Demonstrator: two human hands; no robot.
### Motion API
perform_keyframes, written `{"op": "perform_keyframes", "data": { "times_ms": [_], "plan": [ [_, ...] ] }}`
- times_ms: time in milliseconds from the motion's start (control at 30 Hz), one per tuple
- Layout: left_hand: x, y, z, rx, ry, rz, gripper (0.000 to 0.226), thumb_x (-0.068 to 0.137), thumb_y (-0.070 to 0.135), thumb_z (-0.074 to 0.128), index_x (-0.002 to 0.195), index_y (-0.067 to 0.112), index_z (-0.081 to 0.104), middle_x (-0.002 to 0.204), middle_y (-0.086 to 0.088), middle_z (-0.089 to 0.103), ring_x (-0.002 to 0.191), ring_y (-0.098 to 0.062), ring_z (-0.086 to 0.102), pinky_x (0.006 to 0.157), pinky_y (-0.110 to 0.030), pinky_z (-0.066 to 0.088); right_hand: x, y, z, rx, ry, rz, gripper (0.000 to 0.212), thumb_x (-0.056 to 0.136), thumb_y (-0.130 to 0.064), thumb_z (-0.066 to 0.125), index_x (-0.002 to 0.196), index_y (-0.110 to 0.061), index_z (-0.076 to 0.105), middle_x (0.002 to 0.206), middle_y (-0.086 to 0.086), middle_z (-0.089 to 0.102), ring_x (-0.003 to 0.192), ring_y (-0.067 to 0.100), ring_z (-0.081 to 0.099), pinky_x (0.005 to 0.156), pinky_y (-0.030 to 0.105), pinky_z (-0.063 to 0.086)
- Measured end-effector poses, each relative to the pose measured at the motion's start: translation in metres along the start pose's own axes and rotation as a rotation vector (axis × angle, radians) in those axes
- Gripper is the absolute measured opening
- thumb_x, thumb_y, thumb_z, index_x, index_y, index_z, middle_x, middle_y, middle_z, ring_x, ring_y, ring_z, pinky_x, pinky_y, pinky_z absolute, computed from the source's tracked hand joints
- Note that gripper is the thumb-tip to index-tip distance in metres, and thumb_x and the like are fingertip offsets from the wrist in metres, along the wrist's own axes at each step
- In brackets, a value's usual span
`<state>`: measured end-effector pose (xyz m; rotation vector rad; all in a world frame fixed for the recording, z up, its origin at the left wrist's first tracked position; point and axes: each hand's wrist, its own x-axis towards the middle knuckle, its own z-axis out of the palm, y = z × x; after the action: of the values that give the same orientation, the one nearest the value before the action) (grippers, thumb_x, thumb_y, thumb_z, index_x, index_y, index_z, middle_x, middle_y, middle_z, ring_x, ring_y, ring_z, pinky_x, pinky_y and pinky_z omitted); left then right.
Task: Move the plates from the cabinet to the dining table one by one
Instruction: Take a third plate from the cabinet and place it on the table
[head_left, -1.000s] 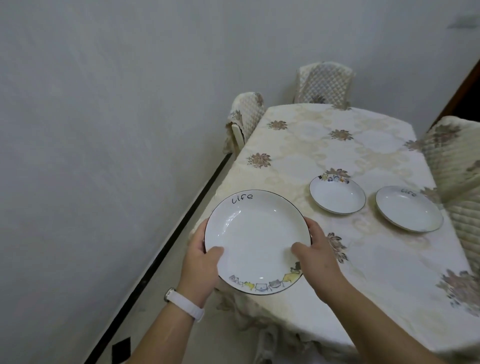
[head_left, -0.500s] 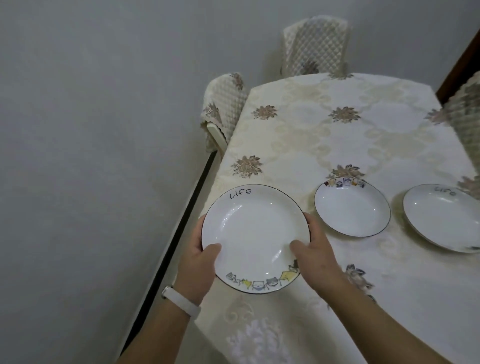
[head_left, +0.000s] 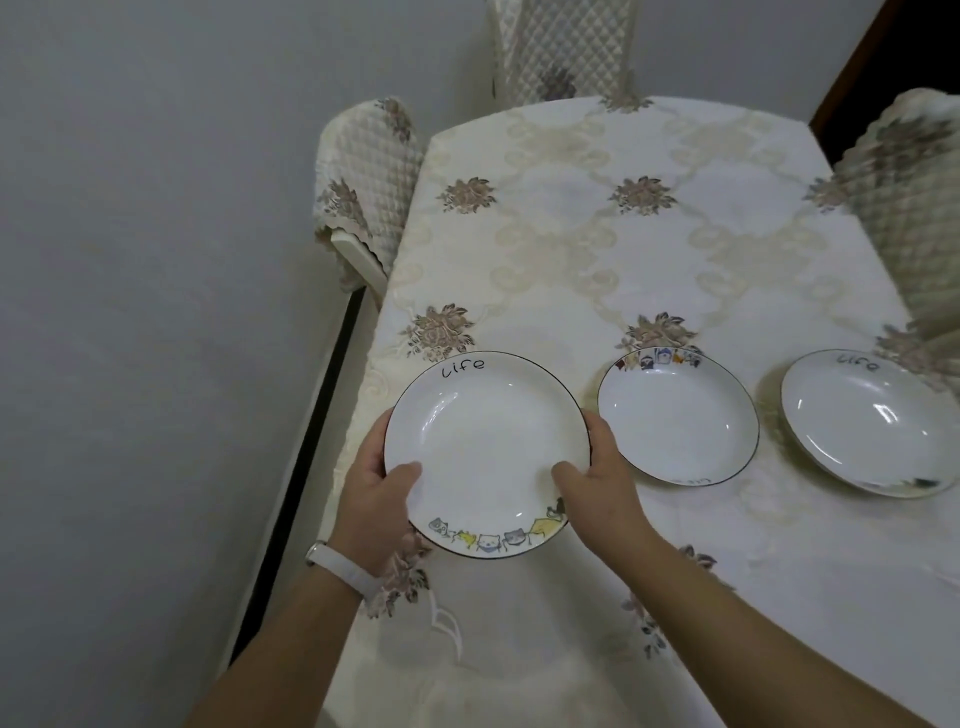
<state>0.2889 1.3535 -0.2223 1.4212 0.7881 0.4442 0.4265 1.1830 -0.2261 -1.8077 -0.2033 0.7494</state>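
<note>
— Over the worktop's (head_left: 597, 249) near-left corner, what have you got?
— Your left hand (head_left: 376, 499) and right hand (head_left: 597, 486) each curl closed on the cat-rimmed plate (head_left: 485, 452), thumbs inside, beside two plates (head_left: 678, 415) already lying there.

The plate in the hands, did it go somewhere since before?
The held plate has come in from past the table's corner to over the tablecloth, beside the middle plate. The left hand and right hand still grip its rim; nothing was let go. The middle plate and the right plate stayed put on the table.
</note>
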Motion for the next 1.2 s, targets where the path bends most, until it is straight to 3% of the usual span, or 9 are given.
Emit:
{"op": "perform_keyframes", "data": {
  "times_ms": [67,233,433,567,633,767,933,1067,1200],
  "plan": [
    [0.016,-0.006,-0.002,0.042,-0.03,-0.008,0.062,0.075,0.004,0.049,0.119,0.046,0.061,0.12,0.009,0.066,0.113,-0.018,0.061,0.09,-0.044,0.052,0.011,0.004,0.006,-0.001,0.017,0.023,0.056,0.085,-0.001,0.048,0.131,-0.033,0.043,0.102,-0.016,0.063,0.063,-0.005,0.061,0.059,0.02,0.054],
    [0.06,-0.021,-0.005,0.102,-0.111,-0.065,0.06,0.076,0.003,0.049,0.12,0.042,0.06,0.116,0.011,0.067,0.107,-0.013,0.063,0.087,-0.04,0.054,0.037,0.02,0.017,-0.049,0.068,0.078,0.061,0.076,-0.016,0.049,0.134,-0.033,0.041,0.11,-0.011,0.064,0.083,0.01,0.066,0.079,0.044,0.057],
    [0.108,-0.045,-0.002,0.177,-0.175,-0.097,0.067,0.083,-0.008,0.049,0.115,0.05,0.058,0.108,0.019,0.068,0.097,-0.005,0.063,0.077,-0.029,0.054,0.073,0.029,0.027,-0.142,0.12,0.064,0.053,0.082,-0.005,0.048,0.124,-0.036,0.042,0.111,-0.004,0.062,0.089,0.019,0.064,0.079,0.033,0.054],
    [0.132,-0.061,0.001,0.209,-0.178,-0.11,0.067,0.082,-0.008,0.05,0.129,0.039,0.055,0.114,0.021,0.066,0.102,-0.002,0.062,0.076,-0.021,0.052,0.093,0.037,0.031,-0.174,0.15,0.107,0.055,0.085,-0.008,0.05,0.136,-0.024,0.039,0.102,-0.021,0.055,0.087,0.003,0.062,0.084,0.036,0.053],
    [0.141,-0.066,0.001,0.224,-0.179,-0.104,0.065,0.078,0.001,0.052,0.132,0.037,0.054,0.118,0.02,0.065,0.105,-0.001,0.061,0.078,-0.02,0.051,0.1,0.04,0.033,-0.164,0.166,0.129,0.048,0.087,-0.008,0.05,0.129,-0.03,0.043,0.097,-0.023,0.055,0.082,-0.003,0.061,0.083,0.036,0.055],
    [0.153,-0.078,0.0,0.261,-0.179,-0.105,0.065,0.078,0.001,0.053,0.132,0.036,0.054,0.12,0.017,0.065,0.106,-0.004,0.061,0.08,-0.022,0.052,0.11,0.05,0.035,-0.147,0.161,0.148,0.048,0.086,-0.01,0.049,0.121,-0.042,0.041,0.096,-0.018,0.061,0.081,0.011,0.066,0.079,0.042,0.058],
    [0.163,-0.087,-0.002,0.329,-0.196,-0.128,0.063,0.08,0.001,0.056,0.134,0.035,0.053,0.121,0.013,0.065,0.107,-0.006,0.062,0.085,-0.032,0.054,0.117,0.058,0.033,-0.165,0.155,0.176,0.047,0.085,-0.011,0.052,0.099,-0.055,0.044,0.094,-0.014,0.064,0.076,0.016,0.069,0.066,0.029,0.057],
    [0.164,-0.09,-0.005,0.408,-0.184,-0.155,0.058,0.078,0.01,0.056,0.128,0.039,0.056,0.114,0.017,0.068,0.104,-0.007,0.064,0.088,-0.037,0.054,0.119,0.057,0.032,-0.175,0.174,0.157,0.043,0.083,-0.014,0.057,0.115,-0.041,0.049,0.093,-0.015,0.063,0.079,0.007,0.066,0.06,0.016,0.048],
    [0.158,-0.079,0.002,0.547,-0.171,-0.106,0.052,0.08,0.008,0.056,0.116,0.045,0.055,0.103,0.021,0.066,0.095,-0.001,0.062,0.078,-0.023,0.05,0.117,0.053,0.034,-0.219,0.182,0.149,0.035,0.083,-0.013,0.055,0.104,-0.039,0.045,0.088,-0.013,0.061,0.08,0.016,0.064,0.067,0.026,0.05]
  ]
}}
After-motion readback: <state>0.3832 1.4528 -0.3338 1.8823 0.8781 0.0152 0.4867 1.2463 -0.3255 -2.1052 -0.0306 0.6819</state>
